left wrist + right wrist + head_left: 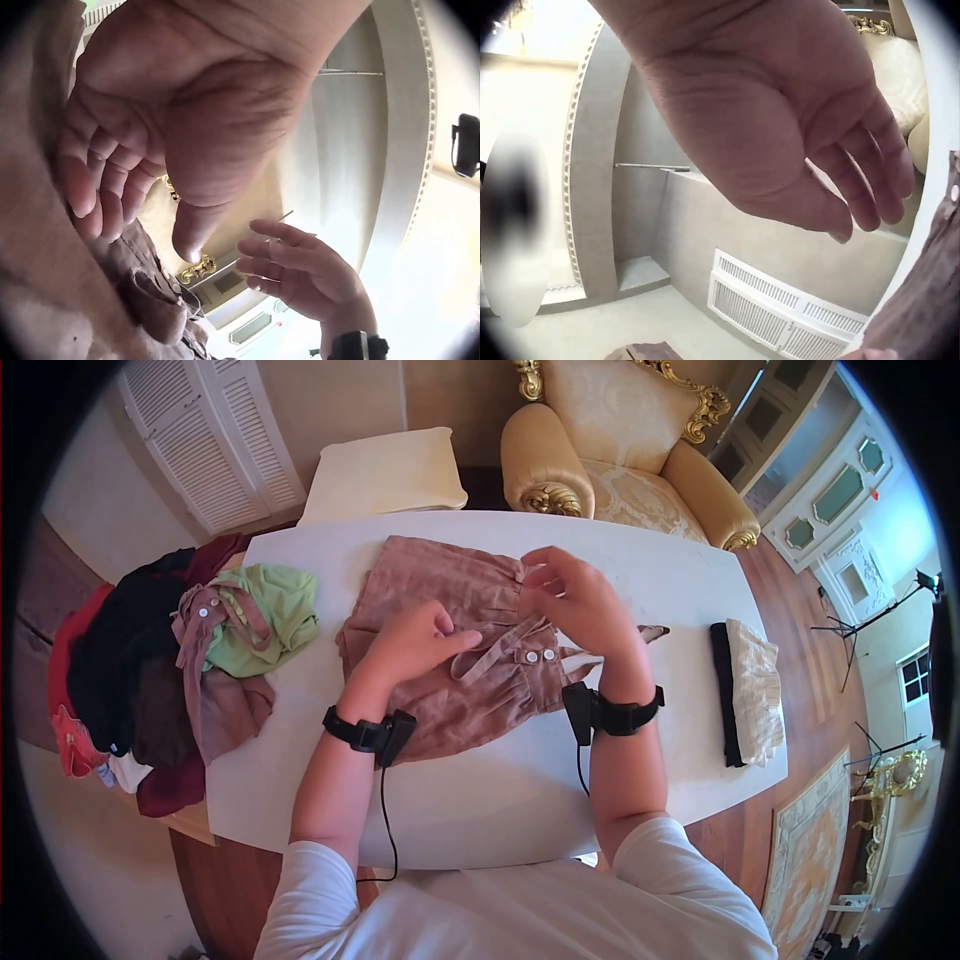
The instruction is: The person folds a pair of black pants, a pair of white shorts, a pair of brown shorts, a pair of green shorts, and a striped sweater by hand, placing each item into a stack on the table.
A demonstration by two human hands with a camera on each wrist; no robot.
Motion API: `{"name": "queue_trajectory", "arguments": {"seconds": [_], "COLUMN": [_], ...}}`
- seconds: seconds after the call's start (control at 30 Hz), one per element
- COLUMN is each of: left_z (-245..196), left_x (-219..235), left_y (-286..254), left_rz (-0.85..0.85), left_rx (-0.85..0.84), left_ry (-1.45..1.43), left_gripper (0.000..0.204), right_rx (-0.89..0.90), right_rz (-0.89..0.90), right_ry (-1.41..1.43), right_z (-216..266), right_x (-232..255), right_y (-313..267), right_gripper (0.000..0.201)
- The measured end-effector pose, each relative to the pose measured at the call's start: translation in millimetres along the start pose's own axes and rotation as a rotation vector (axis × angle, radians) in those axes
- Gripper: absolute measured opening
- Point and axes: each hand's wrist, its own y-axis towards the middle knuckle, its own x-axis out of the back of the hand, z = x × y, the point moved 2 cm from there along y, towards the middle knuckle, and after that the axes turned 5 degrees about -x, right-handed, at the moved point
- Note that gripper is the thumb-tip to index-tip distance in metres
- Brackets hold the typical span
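Note:
A dusty-brown suspender skirt lies spread on the white table, its straps and white buttons toward the right. Over the middle of the skirt is my left hand, fingers loosely bent with nothing in them; in the left wrist view its fingertips come close to the brown cloth. My right hand hovers by the skirt's waist and straps, also holding nothing. Its fingers hang relaxed and apart from the cloth in the right wrist view.
At the left of the white table is a heap of dark and red clothes, with a green garment on it. Folded black and cream clothes lie at the right edge. A gold armchair stands beyond.

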Motion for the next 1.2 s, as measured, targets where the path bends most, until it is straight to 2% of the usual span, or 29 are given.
{"name": "queue_trajectory", "arguments": {"seconds": [0.07,0.17,0.27,0.37,0.47,0.6,0.73,0.83,0.93,1.03,1.13,1.2], "left_z": [-12.7,-33.7,-22.6,-18.7,-16.3,-13.6,1.5,7.3,2.5,1.4,12.0,14.0], "left_x": [-0.7,-6.5,-18.6,-15.6,-10.5,4.1,6.7,9.1,6.3,-3.2,-10.0,-11.6], "left_y": [-5.7,-14.3,-17.6,-17.9,-11.1,-5.4,3.6,7.9,6.3,2.5,7.1,6.7], "left_rz": [0.023,0.092,0.059,0.042,-0.047,-0.286,-0.428,-0.347,-0.342,-0.457,-0.440,-0.401], "left_rx": [-0.048,-0.201,-0.361,-0.347,-0.334,-0.222,-0.140,-0.091,-0.151,-0.245,-0.189,-0.244], "left_ry": [0.051,0.078,0.276,0.344,0.216,0.117,0.020,-0.016,-0.003,0.184,0.170,0.257], "left_gripper": [0.052,0.041,0.034,0.027,0.021,0.010,0.016,0.023,0.028,0.033,0.038,0.040], "right_rx": [-0.111,-0.093,-0.120,-0.085,-0.069,-0.013,-0.051,-0.054,-0.058,-0.062,-0.066,-0.063], "right_rz": [0.047,0.105,0.135,0.156,0.155,0.096,0.089,0.093,0.109,0.116,0.124,0.130], "right_ry": [-0.100,-0.271,-0.400,-0.397,-0.361,-0.330,-0.336,-0.346,-0.371,-0.379,-0.375,-0.367], "right_z": [-9.7,-36.9,-40.2,-52.3,-67.0,-84.2,-76.6,-79.2,-81.5,-85.0,-82.9,-80.4], "right_x": [-5.5,-12.6,-11.5,-10.8,-9.7,-8.7,-7.5,-9.9,-12.3,-15.9,-16.9,-16.3], "right_y": [5.0,13.2,13.5,15.1,19.8,27.0,26.7,26.0,27.6,29.6,30.0,29.7], "right_gripper": [0.037,0.034,0.036,0.037,0.030,0.020,0.020,0.022,0.028,0.030,0.028,0.025]}}
